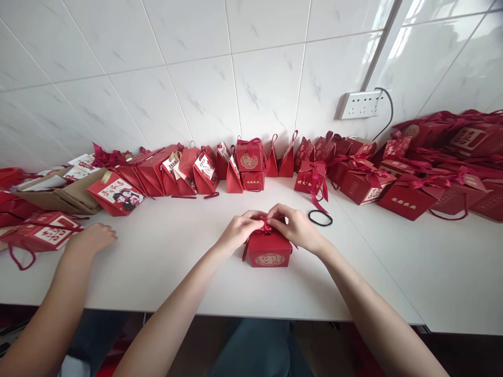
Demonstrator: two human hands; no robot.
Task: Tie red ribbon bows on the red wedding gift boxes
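Note:
A red gift box (269, 251) with a gold round emblem stands upright on the white table (165, 235), in front of my body. At its top is a dark red ribbon (266, 225). My left hand (242, 230) pinches the ribbon from the left, thumb and fingers together. From the right, my right hand (288, 224) pinches the same ribbon, its fingertips close to those of my left hand. Ribbon ends hang down at both sides of the box.
Red boxes (251, 157) line the tiled wall. More ribboned boxes (412, 196) are piled at the right. A black loop (320, 218) lies beyond my right hand. Another person's hand (94, 238) rests at the left near a red box (47, 231) and a cardboard box (80, 196).

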